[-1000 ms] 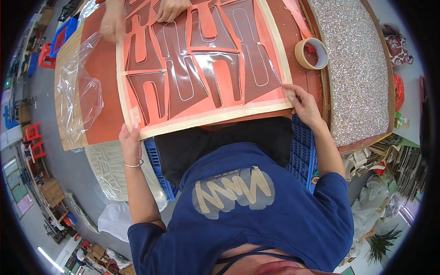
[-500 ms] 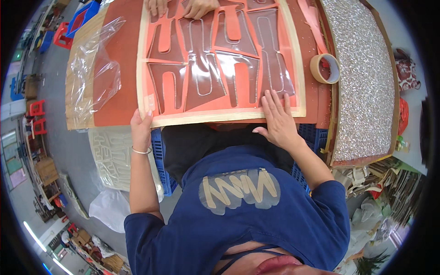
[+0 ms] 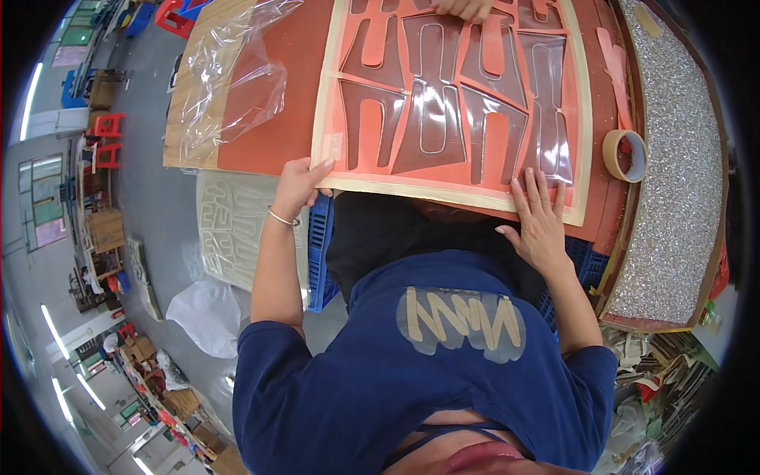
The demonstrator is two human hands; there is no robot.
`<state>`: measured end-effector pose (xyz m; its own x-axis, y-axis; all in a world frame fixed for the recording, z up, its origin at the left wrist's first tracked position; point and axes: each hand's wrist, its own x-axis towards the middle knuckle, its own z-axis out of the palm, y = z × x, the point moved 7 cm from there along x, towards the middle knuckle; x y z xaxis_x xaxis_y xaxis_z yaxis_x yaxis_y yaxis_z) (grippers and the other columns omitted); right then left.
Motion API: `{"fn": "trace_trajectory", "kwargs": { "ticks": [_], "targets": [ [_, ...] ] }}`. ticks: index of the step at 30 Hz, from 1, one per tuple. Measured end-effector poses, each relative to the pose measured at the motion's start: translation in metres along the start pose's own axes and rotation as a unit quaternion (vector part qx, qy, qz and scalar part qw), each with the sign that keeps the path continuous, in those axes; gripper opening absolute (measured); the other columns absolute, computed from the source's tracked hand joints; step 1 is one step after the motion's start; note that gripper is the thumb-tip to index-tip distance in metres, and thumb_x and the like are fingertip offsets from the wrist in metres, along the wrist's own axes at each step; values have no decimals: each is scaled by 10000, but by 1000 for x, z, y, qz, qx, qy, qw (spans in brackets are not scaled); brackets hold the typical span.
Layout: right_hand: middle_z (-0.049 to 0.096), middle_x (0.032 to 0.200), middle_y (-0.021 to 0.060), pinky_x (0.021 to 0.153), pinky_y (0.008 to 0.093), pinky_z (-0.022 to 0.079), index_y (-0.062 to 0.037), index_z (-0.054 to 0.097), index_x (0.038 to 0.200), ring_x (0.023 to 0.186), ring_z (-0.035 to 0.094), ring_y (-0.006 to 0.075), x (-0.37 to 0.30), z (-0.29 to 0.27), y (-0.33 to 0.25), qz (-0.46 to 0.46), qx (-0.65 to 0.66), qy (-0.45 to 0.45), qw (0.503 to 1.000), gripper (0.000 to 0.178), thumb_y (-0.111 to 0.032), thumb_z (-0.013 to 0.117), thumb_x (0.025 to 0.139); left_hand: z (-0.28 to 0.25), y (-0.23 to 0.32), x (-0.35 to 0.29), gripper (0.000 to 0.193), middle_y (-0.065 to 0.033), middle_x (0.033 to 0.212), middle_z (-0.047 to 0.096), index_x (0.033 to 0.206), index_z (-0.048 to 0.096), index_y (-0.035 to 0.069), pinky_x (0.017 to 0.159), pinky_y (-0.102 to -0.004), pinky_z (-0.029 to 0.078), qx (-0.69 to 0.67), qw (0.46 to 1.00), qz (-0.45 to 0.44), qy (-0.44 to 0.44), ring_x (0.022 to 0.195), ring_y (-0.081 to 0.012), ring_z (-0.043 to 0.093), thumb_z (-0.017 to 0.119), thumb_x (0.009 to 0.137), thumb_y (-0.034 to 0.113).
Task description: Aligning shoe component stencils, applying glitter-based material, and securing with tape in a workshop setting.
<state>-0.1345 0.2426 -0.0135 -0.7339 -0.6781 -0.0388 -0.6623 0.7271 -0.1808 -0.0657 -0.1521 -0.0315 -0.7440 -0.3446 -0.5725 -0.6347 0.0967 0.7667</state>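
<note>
A coral-orange cut-out sheet [image 3: 368,131], bordered with cream tape, lies on the work table before me. Clear glossy film shows in its openings. At its near-left corner my left hand [image 3: 298,184] is closed on the taped edge, thumb on top and the other fingers partly hidden beneath. My right hand [image 3: 542,226] rests flat near the sheet's near-right corner, its fingers spread over the edge and thumb held apart. At the far side another person's hand [image 3: 467,8] touches the sheet, cut off by the picture's top.
Crumpled clear plastic [image 3: 229,79] covers the table's left part. A tape roll [image 3: 625,155] stands right of the sheet, beside coral strips [image 3: 613,75]. Farther right is a glittery silver board [image 3: 673,158]. Blue crates [image 3: 320,253] are below the table edge; a white bag [image 3: 204,317] lies on the floor.
The whole view has shifted, so the sheet and table sit farther right and higher. Both my hands stay at the same sheet corners. The other person's second hand is out of view.
</note>
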Motion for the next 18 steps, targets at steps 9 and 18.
{"fn": "trace_trajectory", "kwargs": {
  "ticks": [9,18],
  "targets": [
    [281,1505,170,1138,598,80,-90,311,1454,1407,230,355,1,-1,0,3,1,-2,1000,902,-414,731,724,1,-12,3,307,-58,584,617,844,634,-12,313,-182,348,-18,1000,15,6,363,-65,497,669,887,290],
    [285,1503,165,1139,591,99,-91,329,1446,1402,237,361,2,-2,-1,0,-1,5,1000,875,-381,736,728,1,-15,7,270,-62,570,607,896,640,-19,298,-178,340,-36,999,17,5,348,-77,503,667,890,250]
  ]
}}
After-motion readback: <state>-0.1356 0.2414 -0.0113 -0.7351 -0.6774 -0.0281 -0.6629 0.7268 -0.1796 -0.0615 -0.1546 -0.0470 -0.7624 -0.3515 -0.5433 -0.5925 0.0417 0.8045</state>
